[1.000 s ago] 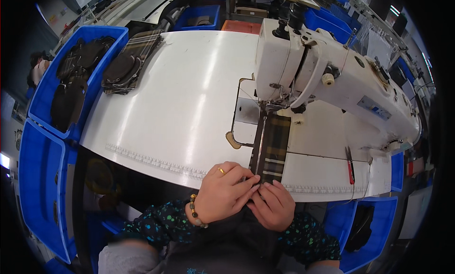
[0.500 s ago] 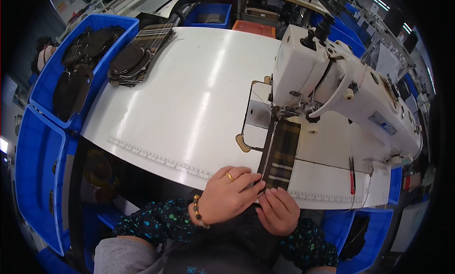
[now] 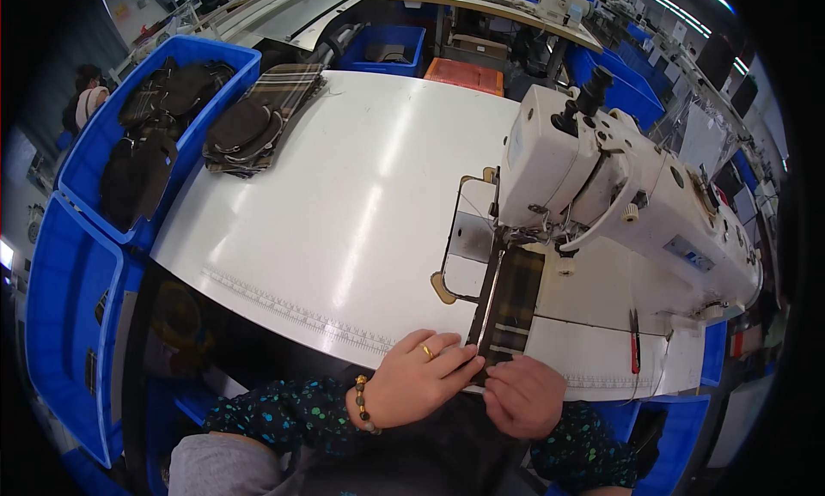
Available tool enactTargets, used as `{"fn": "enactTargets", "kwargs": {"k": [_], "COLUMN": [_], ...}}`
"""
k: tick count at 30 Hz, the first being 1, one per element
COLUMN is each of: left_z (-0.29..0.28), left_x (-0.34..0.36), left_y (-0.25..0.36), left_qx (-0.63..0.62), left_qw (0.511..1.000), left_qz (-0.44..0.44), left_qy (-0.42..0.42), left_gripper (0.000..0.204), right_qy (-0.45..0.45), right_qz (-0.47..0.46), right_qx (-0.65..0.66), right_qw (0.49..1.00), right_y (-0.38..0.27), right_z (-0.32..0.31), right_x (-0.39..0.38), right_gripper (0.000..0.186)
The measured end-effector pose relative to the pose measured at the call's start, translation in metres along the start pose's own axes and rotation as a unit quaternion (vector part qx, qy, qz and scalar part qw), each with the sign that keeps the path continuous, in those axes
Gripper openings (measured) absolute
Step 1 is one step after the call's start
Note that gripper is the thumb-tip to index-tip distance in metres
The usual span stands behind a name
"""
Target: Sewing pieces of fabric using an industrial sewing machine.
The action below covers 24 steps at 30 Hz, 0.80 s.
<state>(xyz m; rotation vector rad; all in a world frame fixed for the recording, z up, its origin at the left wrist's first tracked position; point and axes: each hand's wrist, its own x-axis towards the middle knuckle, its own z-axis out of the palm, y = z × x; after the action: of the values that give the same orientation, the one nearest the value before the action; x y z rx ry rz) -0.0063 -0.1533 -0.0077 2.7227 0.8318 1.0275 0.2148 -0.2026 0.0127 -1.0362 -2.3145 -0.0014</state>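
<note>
A dark plaid fabric strip (image 3: 517, 296) with a dark zipper tape (image 3: 490, 292) along its left side lies under the needle end of the white sewing machine (image 3: 593, 178), reaching toward the table's front edge. My left hand (image 3: 412, 380) wears a ring and bead bracelet; its bent fingers grip the zipper's near end from the left. My right hand (image 3: 524, 393) is closed at the fabric's near end, fingertips pinching the edge just right of my left fingertips. Red-handled scissors (image 3: 636, 352) lie to the right on the white table (image 3: 326, 238).
A stack of plaid pieces (image 3: 245, 127) sits at the table's back left. Blue bins (image 3: 73, 324) stand along the left, one holding dark pieces; more are below right. An orange crate (image 3: 464, 73) and other machines are behind. Another person (image 3: 90, 101) is at the far left.
The view has shifted, putting the table and machine lower and slightly further right. My right hand has moved a little right along the fabric's near end; my left fingers remain at the zipper.
</note>
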Motion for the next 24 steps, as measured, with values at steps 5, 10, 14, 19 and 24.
{"fn": "enactTargets", "kwargs": {"k": [5, 10, 14, 19, 24], "left_z": [-0.003, -0.002, -0.018, -0.118, -0.238], "left_x": [-0.004, -0.008, -0.019, -0.055, -0.074], "left_y": [0.001, 0.003, -0.028, -0.159, -0.255], "left_qx": [0.012, -0.076, -0.068, 0.370, 0.534], "left_qw": [0.998, 0.992, 0.997, 0.896, 0.715], "left_qz": [0.020, -0.001, -0.003, -0.241, -0.450], "left_qy": [-0.053, -0.103, -0.048, 0.055, -0.026], "left_gripper": [0.038, 0.049, 0.063, 0.082, 0.058], "right_qy": [-0.043, -0.110, -0.129, -0.123, -0.123], "right_qz": [0.075, 0.078, 0.096, 0.090, 0.072], "right_qx": [-0.018, -0.006, -0.011, -0.026, -0.072], "right_qw": [0.996, 0.991, 0.987, 0.988, 0.987], "right_y": [0.061, 0.078, 0.078, 0.079, 0.071], "right_z": [0.001, 0.012, 0.012, 0.011, 0.008], "right_x": [0.045, 0.053, 0.044, 0.042, 0.048], "right_gripper": [0.035, 0.059, 0.061, 0.064, 0.067]}}
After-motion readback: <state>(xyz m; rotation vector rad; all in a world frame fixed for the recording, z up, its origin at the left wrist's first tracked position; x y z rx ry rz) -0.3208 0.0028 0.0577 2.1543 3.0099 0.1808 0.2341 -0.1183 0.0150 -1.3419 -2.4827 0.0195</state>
